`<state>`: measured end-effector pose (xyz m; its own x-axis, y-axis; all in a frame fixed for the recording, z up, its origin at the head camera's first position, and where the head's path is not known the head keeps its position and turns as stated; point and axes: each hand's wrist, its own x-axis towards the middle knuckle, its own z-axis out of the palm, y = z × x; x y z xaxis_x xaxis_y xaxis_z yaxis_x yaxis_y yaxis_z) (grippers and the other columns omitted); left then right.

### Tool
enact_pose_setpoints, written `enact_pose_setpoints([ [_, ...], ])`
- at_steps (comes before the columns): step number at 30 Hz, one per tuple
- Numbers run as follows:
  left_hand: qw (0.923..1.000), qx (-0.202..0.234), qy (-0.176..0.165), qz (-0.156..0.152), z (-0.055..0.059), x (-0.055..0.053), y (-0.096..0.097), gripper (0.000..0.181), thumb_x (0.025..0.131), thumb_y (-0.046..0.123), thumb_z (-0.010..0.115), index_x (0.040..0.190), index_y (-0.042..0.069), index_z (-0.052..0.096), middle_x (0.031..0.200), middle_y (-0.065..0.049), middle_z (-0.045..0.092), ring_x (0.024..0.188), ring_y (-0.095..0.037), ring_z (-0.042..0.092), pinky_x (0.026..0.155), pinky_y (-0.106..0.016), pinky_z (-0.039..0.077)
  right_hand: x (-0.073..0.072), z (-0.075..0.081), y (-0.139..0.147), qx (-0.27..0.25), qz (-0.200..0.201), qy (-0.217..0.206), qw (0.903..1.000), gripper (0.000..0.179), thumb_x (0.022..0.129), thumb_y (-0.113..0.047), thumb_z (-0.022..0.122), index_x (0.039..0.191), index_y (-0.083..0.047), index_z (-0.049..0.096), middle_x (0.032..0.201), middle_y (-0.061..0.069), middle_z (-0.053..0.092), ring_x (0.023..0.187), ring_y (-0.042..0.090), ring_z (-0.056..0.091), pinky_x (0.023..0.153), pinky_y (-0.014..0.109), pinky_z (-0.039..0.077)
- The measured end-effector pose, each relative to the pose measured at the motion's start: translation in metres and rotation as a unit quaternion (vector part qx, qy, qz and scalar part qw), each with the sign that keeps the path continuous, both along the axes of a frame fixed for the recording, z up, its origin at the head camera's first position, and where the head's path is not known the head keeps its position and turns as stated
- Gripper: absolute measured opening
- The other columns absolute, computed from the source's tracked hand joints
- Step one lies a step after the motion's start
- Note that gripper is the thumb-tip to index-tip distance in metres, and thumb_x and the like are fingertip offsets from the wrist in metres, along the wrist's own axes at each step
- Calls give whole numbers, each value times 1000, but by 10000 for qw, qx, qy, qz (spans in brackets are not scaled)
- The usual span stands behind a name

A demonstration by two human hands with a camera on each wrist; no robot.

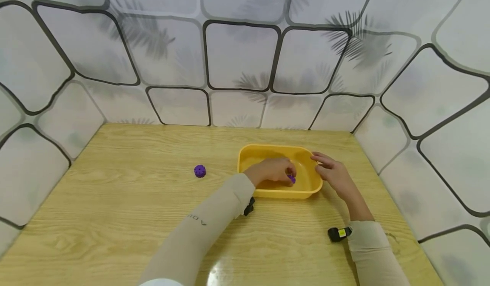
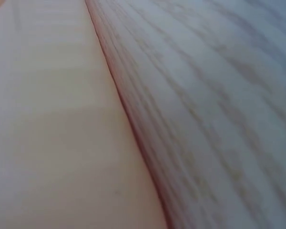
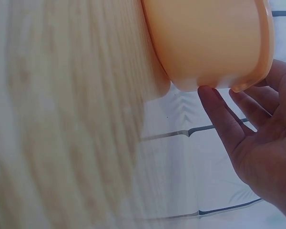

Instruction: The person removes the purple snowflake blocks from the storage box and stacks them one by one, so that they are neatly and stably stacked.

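Note:
A shallow yellow plastic basin [image 1: 281, 194] stands on the wooden table. My left hand [image 1: 273, 170] reaches down into it, bent at the wrist, and pinches a small purple piece [image 1: 292, 179] between thumb and fingers; most of the piece is hidden. At the basin's right end, my right hand [image 1: 334, 175] holds the rim. In the right wrist view, its fingers [image 3: 221, 117] lie against the outer wall, while another digit passes behind the rim. Left of the basin lies a round purple piece [image 1: 200, 171] with a notched edge.
Patterned, light-coloured walls [image 1: 241, 56] close off the table's back and sides. A black wrist device [image 1: 249, 206] shows at the left cuff. Another wrist device [image 1: 339, 234], with a yellow patch, sits by the right wrist. The left wrist view shows sleeve and blurred table surface [image 2: 205, 105].

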<state>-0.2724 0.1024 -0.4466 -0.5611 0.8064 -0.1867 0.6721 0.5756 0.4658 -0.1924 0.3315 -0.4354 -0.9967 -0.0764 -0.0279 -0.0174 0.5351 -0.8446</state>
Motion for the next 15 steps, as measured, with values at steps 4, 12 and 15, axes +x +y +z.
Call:
enact_pose_setpoints([
  [4,9999,0,84,-61,-1,0,1,25,95,42,70,115,27,71,113,8,59,99,-6,56,91,-23,47,1,1,0,-54,18,11,10000,44,104,-19,54,146,-7,54,162,6,36,139,36,46,86,12,47],
  [12,9950,790,-610,69,-1,-5,-4,19,94,35,71,111,25,69,109,8,68,100,-8,61,92,-24,48,-1,-2,1,-85,-8,7,10000,43,104,-18,54,145,-6,54,162,6,37,139,35,46,88,15,49],
  [15,9923,925,-823,80,-1,-7,-5,20,93,37,71,112,28,69,109,8,69,100,-8,62,91,-25,49,-2,-3,1,-66,-38,19,10000,43,103,-17,54,145,-5,55,161,6,38,139,35,46,87,14,49],
])
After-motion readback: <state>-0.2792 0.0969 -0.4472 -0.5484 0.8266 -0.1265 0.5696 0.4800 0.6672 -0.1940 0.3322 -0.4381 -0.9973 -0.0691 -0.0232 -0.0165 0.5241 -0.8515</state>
